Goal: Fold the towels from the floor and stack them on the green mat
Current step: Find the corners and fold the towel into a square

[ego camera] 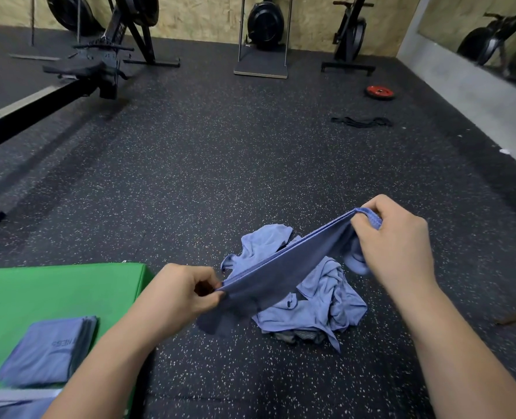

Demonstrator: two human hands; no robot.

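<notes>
A blue-grey towel [284, 267] is stretched in the air between my hands, doubled over along its top edge. My left hand [181, 294] pinches its near corner. My right hand [398, 240] pinches the far corner, higher up. Under the towel a heap of crumpled light-blue towels [317, 300] lies on the black speckled floor. To the left is the green mat [48, 294], and a stack of folded blue-grey towels [48, 352] rests on it.
A rowing machine [69, 83] runs along the left. Exercise machines [266, 28] stand at the back wall. A red weight plate [380, 92] and a black band [361, 121] lie at the right, near a grey concrete ledge [468, 95].
</notes>
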